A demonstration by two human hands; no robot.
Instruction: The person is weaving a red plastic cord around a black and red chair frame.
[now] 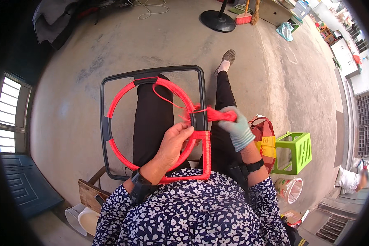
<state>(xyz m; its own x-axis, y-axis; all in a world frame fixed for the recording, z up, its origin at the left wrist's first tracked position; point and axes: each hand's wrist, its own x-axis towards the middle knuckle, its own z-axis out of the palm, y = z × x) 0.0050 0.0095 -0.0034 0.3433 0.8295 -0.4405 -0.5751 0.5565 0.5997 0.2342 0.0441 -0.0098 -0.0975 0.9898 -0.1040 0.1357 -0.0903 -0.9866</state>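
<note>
A black rectangular frame (202, 88) with a ring (119, 97) inside it rests across my lap. Red cord covers much of the ring, and also the frame's lower right corner; bare black gaps show at the ring's top, left and right. My bare left hand (174, 143) is closed on the ring's right side, thumb on top, some fingers hidden behind. In a pale gloved grip, my right hand (238, 129) holds a bundle of red cord (220, 115) just outside the frame's right bar. A loose strand loops from the ring's top toward that bar.
To my right are a red and yellow bag (266, 141), a green plastic stool (300, 151) and a waste bin (289, 189). Ahead stand a round black base (218, 21) and a red broom (244, 18). A wooden piece (92, 192) is at lower left.
</note>
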